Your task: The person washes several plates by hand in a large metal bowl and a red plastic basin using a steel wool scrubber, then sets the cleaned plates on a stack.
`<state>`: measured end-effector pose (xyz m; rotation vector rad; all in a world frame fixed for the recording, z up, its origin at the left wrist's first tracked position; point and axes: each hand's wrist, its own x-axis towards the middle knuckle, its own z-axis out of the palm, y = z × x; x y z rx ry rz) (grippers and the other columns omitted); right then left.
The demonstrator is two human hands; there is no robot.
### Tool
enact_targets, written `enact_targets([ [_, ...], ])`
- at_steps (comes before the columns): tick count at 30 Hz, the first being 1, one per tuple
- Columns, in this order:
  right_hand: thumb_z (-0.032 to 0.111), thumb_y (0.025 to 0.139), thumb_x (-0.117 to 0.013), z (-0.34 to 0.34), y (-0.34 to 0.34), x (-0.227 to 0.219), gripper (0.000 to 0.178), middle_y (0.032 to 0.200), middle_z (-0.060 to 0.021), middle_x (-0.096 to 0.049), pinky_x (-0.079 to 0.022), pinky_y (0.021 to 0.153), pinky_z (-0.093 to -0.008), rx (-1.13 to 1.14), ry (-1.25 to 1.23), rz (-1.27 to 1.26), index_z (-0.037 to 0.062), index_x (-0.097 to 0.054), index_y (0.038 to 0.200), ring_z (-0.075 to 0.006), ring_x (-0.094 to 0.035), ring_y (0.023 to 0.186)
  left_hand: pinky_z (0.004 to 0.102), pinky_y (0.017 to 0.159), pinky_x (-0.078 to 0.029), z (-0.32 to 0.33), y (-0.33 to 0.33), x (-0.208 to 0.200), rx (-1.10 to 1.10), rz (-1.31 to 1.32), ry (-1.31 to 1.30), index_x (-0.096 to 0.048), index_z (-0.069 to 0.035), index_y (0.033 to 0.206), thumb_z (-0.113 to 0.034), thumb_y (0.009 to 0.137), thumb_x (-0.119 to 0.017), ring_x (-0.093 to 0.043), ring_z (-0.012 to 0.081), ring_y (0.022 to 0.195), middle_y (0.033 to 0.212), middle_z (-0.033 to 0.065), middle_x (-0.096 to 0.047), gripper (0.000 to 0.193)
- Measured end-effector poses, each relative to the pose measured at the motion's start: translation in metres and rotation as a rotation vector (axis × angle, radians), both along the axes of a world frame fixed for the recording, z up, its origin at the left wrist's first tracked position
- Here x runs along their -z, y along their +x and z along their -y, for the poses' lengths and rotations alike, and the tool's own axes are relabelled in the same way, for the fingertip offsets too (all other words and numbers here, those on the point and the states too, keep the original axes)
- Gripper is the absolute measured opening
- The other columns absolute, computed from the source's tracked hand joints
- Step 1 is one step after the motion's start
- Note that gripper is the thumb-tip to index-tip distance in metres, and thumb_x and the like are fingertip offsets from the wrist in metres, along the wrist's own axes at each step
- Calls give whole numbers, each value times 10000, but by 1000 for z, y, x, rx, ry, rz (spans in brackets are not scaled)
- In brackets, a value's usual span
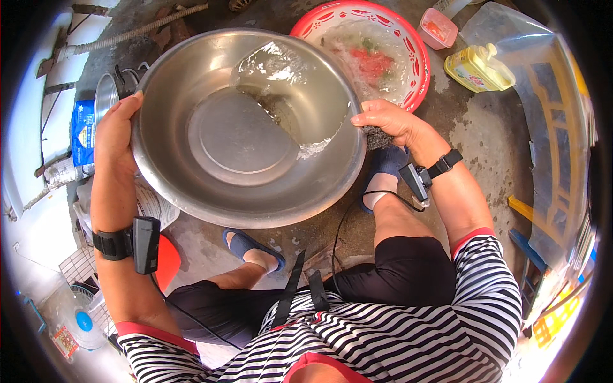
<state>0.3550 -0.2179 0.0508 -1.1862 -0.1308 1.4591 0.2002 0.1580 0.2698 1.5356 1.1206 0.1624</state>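
Note:
A wide stainless steel basin (172, 134) is held up in front of me, tilted so that clear water (313, 108) pools along its far right side. My left hand (120, 127) grips its left rim, thumb on top. On the right rim, my right hand (391, 120) is closed with its thumb over the edge. A dark, curly scouring pad (378, 138) shows beneath the right fingers, against the basin's outside. Partly behind the steel basin stands a red and white enamel-style basin (418, 67) with rippling water and a blurred red thing (373, 64) inside.
A yellow pump bottle (479, 69) and a pink tub (438, 29) sit at the far right. Clear plastic sheeting (543, 121) covers the right side. At left are a metal pot (106, 96), a blue packet (83, 134) and a red rounded thing (167, 262). The concrete floor is wet in patches.

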Motion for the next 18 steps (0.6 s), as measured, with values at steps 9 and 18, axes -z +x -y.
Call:
enact_targets([
  [9, 191, 811, -696, -2, -6, 6, 167, 820, -27, -658, -484, 685, -260, -22, -13, -27, 36, -648, 851, -115, -611, 733, 314, 681, -563, 2, 19, -15, 64, -14, -70, -601, 78, 1066, -177, 934, -468, -678, 236, 737, 901, 184, -682, 316],
  [18, 175, 836, -666, -4, -6, 17, 148, 820, -29, -664, -502, 672, -275, -48, 16, -109, 33, -653, 875, -120, -624, 716, 328, 663, -577, 6, 43, -31, 103, -35, -73, -585, 94, 1070, -196, 946, -454, -683, 249, 750, 929, 215, -667, 342],
])
